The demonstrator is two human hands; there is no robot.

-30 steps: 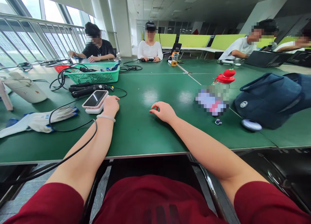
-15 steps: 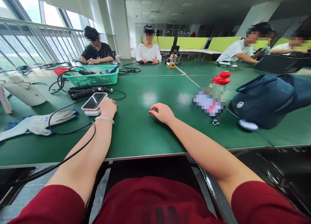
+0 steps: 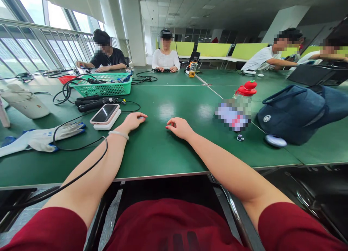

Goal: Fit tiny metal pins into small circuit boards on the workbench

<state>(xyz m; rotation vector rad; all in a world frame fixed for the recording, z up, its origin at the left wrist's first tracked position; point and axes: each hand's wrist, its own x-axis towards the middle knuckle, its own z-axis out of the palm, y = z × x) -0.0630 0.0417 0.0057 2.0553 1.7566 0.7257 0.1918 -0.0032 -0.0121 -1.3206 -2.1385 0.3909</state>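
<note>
My left hand (image 3: pixel 132 122) hovers or rests over the green table (image 3: pixel 152 153), its fingers pointing right and held close together. A tiny greyish patch shows at those fingers, too small to name. Just left of that hand a phone (image 3: pixel 105 114) with a pink edge lies on a white flat box (image 3: pixel 112 121), not touched by the hand. My right hand (image 3: pixel 181 128) rests on the tabletop with fingers loosely curled and a gap between thumb and forefinger; nothing shows in it. A short stretch of table separates the two hands.
At left lie a glove (image 3: pixel 46 136), a black cable (image 3: pixel 78 176) across my left forearm, black handheld devices (image 3: pixel 95 104) and a green basket (image 3: pixel 103 85). To the right stand a red-lidded bottle (image 3: pixel 244 95), a white oval object (image 3: pixel 276 140) and a blue bag (image 3: pixel 293 113). Several people sit around.
My left hand has moved right, away from the phone and white box, and its fingers now reach rightward. My right hand has hardly moved. The person at far left has stretched out an arm.
</note>
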